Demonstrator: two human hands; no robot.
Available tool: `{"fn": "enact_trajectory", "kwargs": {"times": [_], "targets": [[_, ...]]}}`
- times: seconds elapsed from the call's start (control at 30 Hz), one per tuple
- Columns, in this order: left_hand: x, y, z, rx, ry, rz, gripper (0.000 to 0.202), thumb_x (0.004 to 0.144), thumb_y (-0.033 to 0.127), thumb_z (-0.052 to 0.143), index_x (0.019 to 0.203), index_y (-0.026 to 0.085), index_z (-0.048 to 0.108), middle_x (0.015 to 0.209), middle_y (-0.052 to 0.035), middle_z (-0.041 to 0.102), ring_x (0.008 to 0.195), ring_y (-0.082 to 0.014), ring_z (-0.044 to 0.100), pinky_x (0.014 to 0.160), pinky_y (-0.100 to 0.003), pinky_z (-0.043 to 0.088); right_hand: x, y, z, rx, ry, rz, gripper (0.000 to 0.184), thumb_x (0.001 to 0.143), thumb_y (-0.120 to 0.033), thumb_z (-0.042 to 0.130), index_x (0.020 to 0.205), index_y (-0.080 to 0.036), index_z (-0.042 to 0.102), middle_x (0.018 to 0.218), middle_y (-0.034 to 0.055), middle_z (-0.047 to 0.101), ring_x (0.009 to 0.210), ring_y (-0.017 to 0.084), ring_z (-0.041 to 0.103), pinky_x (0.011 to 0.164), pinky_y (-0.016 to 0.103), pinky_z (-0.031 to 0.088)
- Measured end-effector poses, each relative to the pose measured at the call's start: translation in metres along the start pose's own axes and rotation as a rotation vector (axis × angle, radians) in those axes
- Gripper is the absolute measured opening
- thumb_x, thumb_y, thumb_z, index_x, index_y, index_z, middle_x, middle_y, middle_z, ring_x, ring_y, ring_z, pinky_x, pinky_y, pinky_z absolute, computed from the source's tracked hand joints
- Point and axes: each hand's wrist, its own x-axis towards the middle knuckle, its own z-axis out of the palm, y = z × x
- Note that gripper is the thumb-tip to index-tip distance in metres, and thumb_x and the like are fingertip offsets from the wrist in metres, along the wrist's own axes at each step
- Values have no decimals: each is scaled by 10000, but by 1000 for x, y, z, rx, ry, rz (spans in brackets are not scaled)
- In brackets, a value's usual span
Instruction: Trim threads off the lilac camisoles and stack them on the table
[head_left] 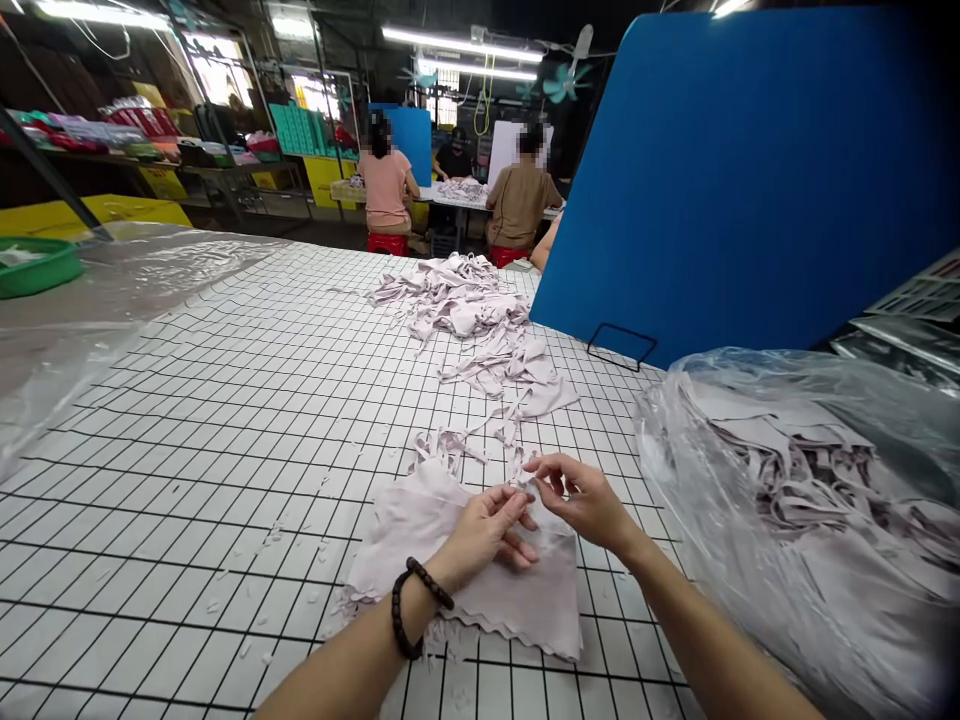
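A pale pink garment [540, 600] with a scalloped lower edge and thin straps lies flat on the white gridded table in front of me. Over its upper part is my left hand [491, 530], a dark bead bracelet on the wrist. Its thumb and forefinger pinch the garment's strap area, while the other fingers are loosely curled. Close beside it, my right hand [581, 500] is closed in a pinch above the garment's top right. Whatever lies between its fingertips is too small to make out. Loose straps [442, 450] spread just beyond the garment.
A heap of similar pink garments [465, 300] trails up the gridded table [247, 400]. Right of me stands a clear plastic bag [675, 440] of more garments, behind it a large blue board [750, 180]. A green basket [37, 268] sits far left; people work at a distant table.
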Motion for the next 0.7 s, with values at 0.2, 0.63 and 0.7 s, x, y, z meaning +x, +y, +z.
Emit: {"fn": "enact_trajectory", "kwargs": {"times": [0.2, 0.63, 0.7], "targets": [[-10, 1, 2, 182, -63, -105, 443, 764, 571, 593, 922, 157, 571, 1072, -95, 628, 538, -105, 642, 407, -185, 463, -18, -14, -12, -10, -160, 94, 297, 796, -171, 505, 1083, -241, 535, 1240, 60, 574, 573, 88, 465, 540, 250, 425], [-21, -9, 2, 714, -23, -88, 495, 764, 622, 546, 821, 143, 659, 717, -47, 673, 476, -122, 578, 447, -211, 397, -32, -2, -9, 195, -579, 372, 161, 780, -351, 645, 788, -199, 695, 706, 0, 604, 647, 127, 547, 573, 228, 424], [-21, -6, -2, 875, 105, 79, 406, 784, 545, 575, 910, 166, 650, 719, -28, 669, 527, -135, 586, 515, -232, 409, -31, 1, -10, 121, -543, 337, 128, 772, -321, 650, 782, -205, 701, 762, 9, 604, 677, 131, 550, 599, 235, 431]]}}
